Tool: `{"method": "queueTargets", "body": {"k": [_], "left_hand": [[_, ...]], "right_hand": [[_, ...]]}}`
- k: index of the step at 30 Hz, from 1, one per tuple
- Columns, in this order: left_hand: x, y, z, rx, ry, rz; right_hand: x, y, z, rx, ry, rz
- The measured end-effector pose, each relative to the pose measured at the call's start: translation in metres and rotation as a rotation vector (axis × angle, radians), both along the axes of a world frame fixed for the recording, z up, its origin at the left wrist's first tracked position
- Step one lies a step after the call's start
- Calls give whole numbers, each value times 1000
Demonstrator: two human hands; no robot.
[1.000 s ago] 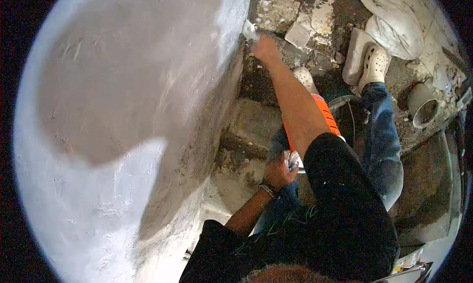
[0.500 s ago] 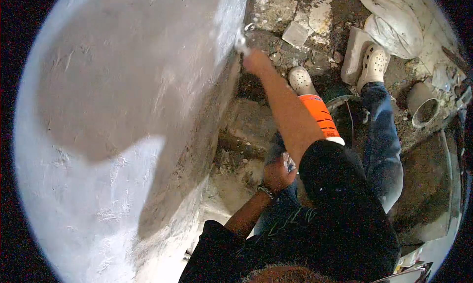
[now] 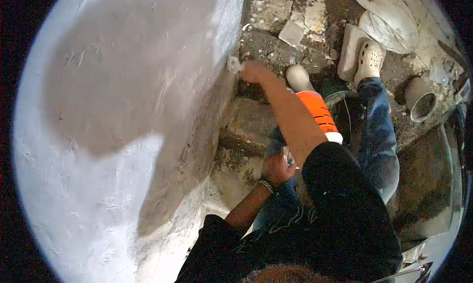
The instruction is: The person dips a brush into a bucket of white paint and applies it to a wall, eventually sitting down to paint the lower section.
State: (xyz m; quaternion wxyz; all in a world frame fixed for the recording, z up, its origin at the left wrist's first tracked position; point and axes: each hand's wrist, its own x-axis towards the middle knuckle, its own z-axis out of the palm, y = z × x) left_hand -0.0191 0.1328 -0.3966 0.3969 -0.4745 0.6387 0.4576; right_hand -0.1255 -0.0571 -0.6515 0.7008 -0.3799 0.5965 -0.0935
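Observation:
My right hand [image 3: 254, 72] reaches up along the wall [image 3: 98, 184], fingers closed on a small whitish wad [image 3: 234, 64], blurred, that touches the wall's lower edge. I cannot make out what the wad is. Closer to my body, my left hand [image 3: 279, 168], with a bracelet at its wrist, is closed around something pale and partly hidden by the fingers. Beyond my right forearm is an orange and white container [image 3: 320, 114], partly covered by the arm. Whitish coating covers the wall, and my shadow falls across it.
My feet wear pale clogs [image 3: 370, 60]. Beside them are a long pale block [image 3: 351, 51] and a square piece of tile or stone [image 3: 291, 33]. A white sack [image 3: 391, 31] lies behind. To the right is a round pipe-like vessel [image 3: 422, 101]. Rubble covers the floor.
My right hand has moved slightly left and down along the wall's lower edge with the whitish wad. My left hand stays almost in place.

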Motion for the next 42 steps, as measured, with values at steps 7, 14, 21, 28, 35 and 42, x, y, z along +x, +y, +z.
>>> {"method": "queueTargets", "body": {"k": [7,14,21,28,35,42], "left_hand": [[-12,-1,6,-180,59,29],[-13,3,0,-206,102,-38],[-10,-13,-5,-84,-62,-31],[-20,-29,-26,-182,235,860],[-60,-54,-9,-305,262,895],[-63,-56,5,-250,157,761]], "right_hand": [[12,-5,16,-58,0,-85],[-45,9,54,105,111,11],[-43,19,140,-208,-180,-4],[-253,129,312,103,150,-150],[-139,148,229,-212,503,320],[-75,175,160,-18,434,287]]}}
